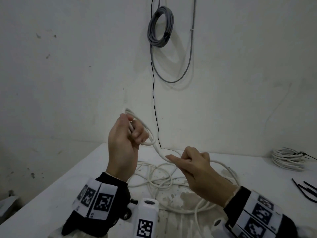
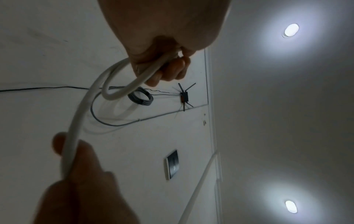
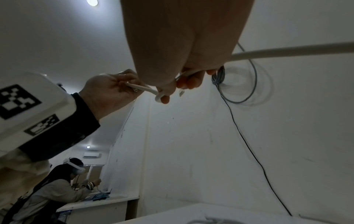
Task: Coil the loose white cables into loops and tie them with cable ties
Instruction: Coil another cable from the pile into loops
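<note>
My left hand (image 1: 130,133) is raised above the table and grips a small loop of the white cable (image 1: 151,136) in its curled fingers. The left wrist view shows the same loop (image 2: 116,95) hanging from the fingers (image 2: 168,71). From there the cable runs down to my right hand (image 1: 178,159), which pinches it between thumb and fingers just above the table. The right wrist view shows the cable (image 3: 287,50) passing through the right hand's fingers (image 3: 189,82). The rest of the cable lies in a loose tangle (image 1: 159,184) on the white table (image 1: 68,182).
A coiled, tied white cable bundle (image 1: 288,159) sits at the table's right. Black cable ties (image 1: 305,189) lie near the right edge. A grey cable coil (image 1: 160,26) and a thin black wire (image 1: 155,109) hang on the wall. Another person (image 3: 63,181) works far left.
</note>
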A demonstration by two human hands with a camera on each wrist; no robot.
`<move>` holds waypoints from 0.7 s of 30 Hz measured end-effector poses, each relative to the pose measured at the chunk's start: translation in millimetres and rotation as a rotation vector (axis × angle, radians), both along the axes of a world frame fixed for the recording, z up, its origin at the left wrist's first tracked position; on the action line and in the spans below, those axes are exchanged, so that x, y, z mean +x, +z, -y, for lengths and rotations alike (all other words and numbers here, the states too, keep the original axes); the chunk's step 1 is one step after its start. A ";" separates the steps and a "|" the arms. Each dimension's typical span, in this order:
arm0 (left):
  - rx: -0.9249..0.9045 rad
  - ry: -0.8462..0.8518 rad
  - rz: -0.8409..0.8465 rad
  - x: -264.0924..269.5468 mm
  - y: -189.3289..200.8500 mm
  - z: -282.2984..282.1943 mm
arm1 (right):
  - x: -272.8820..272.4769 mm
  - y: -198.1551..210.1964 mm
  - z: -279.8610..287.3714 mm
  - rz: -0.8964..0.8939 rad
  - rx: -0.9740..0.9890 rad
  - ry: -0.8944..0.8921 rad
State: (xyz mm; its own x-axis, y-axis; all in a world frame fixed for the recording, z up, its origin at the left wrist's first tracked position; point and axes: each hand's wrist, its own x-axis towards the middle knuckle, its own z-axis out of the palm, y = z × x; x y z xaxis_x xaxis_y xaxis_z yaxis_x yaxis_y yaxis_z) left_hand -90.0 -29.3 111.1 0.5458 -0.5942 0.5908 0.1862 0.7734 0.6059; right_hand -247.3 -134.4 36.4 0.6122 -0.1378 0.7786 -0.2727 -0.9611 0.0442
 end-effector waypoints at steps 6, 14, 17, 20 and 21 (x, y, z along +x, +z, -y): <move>-0.049 0.228 0.562 -13.3 -12.6 -2.0 | -3.7 23.3 -6.6 -0.033 -0.097 -0.038; 0.099 0.915 1.310 -19.7 -23.2 16.7 | -8.9 50.5 -11.1 -0.023 -0.313 0.076; 0.064 1.116 1.389 -11.9 -12.9 14.6 | -16.6 48.7 7.7 -0.001 -0.213 -0.021; 0.080 1.201 1.457 -10.3 -9.7 12.0 | -22.6 48.6 13.2 0.075 -0.010 0.043; 0.095 1.194 1.456 -11.6 -10.5 12.1 | -21.9 50.1 11.5 0.116 0.045 0.094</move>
State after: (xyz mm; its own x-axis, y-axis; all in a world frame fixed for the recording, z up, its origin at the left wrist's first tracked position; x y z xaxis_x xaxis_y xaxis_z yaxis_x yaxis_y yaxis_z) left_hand -101.6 -41.4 100.5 -0.1884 -0.3859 0.9031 -0.9818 0.0499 -0.1835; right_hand -269.2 -145.9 86.5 0.5300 -0.1205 0.8394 -0.1818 -0.9830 -0.0264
